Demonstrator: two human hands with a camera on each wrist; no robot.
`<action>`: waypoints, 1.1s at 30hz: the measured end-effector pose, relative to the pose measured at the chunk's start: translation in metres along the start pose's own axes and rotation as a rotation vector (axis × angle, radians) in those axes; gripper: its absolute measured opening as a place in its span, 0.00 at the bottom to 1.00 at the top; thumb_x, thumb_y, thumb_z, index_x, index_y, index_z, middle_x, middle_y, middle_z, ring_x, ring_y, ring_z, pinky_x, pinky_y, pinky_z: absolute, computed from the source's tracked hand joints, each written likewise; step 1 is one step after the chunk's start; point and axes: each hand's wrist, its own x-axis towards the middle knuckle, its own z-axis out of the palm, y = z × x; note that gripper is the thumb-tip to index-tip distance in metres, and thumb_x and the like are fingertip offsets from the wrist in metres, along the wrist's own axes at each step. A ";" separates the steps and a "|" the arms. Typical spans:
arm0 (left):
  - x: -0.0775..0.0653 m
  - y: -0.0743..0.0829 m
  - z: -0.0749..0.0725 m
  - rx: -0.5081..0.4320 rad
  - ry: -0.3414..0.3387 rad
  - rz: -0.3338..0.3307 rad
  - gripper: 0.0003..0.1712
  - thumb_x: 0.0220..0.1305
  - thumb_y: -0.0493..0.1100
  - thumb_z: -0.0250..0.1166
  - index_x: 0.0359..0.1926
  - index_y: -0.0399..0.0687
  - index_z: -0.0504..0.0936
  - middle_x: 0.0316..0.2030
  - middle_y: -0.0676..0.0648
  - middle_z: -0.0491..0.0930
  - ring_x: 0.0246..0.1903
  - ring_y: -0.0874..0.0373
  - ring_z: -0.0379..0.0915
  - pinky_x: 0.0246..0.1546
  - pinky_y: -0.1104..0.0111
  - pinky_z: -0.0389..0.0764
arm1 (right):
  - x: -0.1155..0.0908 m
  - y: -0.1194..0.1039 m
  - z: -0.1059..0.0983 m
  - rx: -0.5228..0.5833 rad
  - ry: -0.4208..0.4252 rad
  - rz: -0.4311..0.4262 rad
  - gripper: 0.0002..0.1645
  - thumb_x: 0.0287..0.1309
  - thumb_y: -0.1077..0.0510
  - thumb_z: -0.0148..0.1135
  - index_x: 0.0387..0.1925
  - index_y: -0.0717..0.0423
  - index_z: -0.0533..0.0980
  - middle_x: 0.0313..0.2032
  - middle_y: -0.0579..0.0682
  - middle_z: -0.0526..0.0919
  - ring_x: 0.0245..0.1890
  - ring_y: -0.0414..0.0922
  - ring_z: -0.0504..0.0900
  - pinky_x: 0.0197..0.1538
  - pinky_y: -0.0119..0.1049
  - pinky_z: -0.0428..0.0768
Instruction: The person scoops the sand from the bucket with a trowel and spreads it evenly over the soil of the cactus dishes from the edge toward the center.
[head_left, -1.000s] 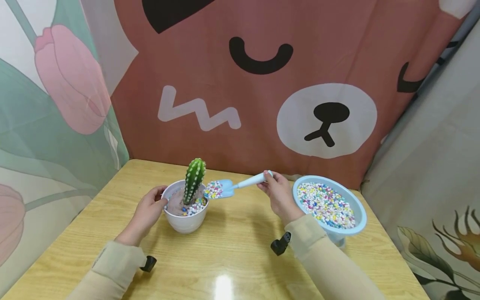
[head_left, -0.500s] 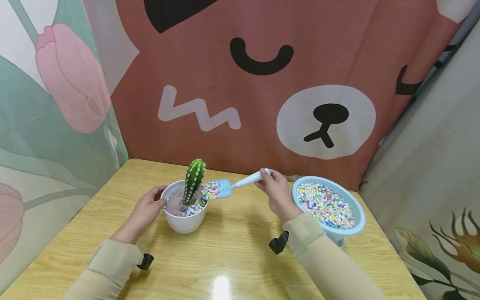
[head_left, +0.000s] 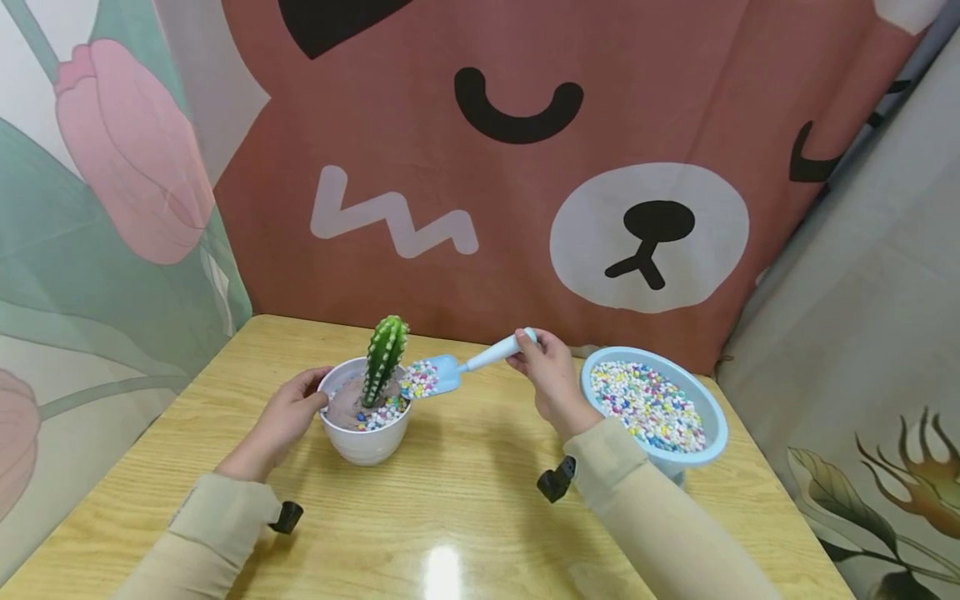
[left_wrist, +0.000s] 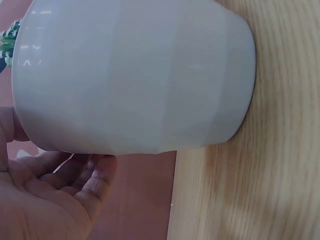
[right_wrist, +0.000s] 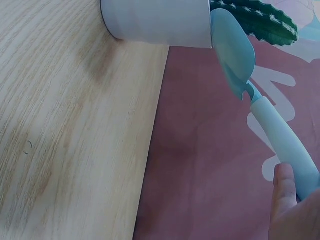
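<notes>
Here, the left hand [head_left: 287, 414] pinches the white pot [head_left: 366, 445], at left on the table [head_left: 450, 500], by its rim. The right hand [head_left: 553, 379] grips the blue shovel [head_left: 487, 357], its pebbles [head_left: 420, 379] at the pot's right edge.

We see beige sleeves [head_left: 180, 554] with wide, seemingly turned-back cuffs [head_left: 611, 454] and small, blocky black devices [head_left: 555, 481] beside them.

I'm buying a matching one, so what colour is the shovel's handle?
The handle is pale blue; it shows best in the right wrist view.
</notes>
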 end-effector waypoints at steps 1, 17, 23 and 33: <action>0.000 0.000 0.000 -0.004 -0.006 -0.002 0.30 0.71 0.33 0.43 0.71 0.27 0.52 0.68 0.29 0.54 0.69 0.37 0.49 0.66 0.47 0.56 | 0.000 -0.001 0.001 -0.009 0.001 -0.002 0.18 0.70 0.58 0.53 0.53 0.67 0.71 0.43 0.58 0.78 0.39 0.44 0.80 0.48 0.38 0.81; 0.004 0.001 -0.001 -0.027 -0.040 -0.021 0.29 0.72 0.34 0.42 0.71 0.29 0.52 0.69 0.30 0.54 0.69 0.39 0.48 0.66 0.47 0.55 | -0.004 -0.009 0.005 -0.057 -0.014 -0.037 0.18 0.68 0.57 0.56 0.52 0.66 0.73 0.43 0.59 0.79 0.41 0.46 0.81 0.50 0.41 0.80; 0.007 -0.002 -0.003 -0.032 -0.056 -0.015 0.30 0.72 0.34 0.41 0.72 0.30 0.51 0.70 0.31 0.53 0.69 0.39 0.48 0.66 0.47 0.56 | -0.003 -0.009 0.003 -0.068 -0.024 -0.037 0.21 0.69 0.56 0.55 0.55 0.68 0.71 0.45 0.60 0.79 0.43 0.47 0.80 0.51 0.40 0.80; 0.007 -0.004 -0.004 -0.039 -0.064 0.009 0.30 0.71 0.33 0.40 0.72 0.30 0.52 0.70 0.30 0.53 0.69 0.40 0.48 0.65 0.47 0.56 | -0.004 -0.011 0.005 -0.083 -0.027 -0.038 0.19 0.69 0.56 0.55 0.54 0.66 0.72 0.46 0.59 0.79 0.43 0.47 0.80 0.47 0.36 0.81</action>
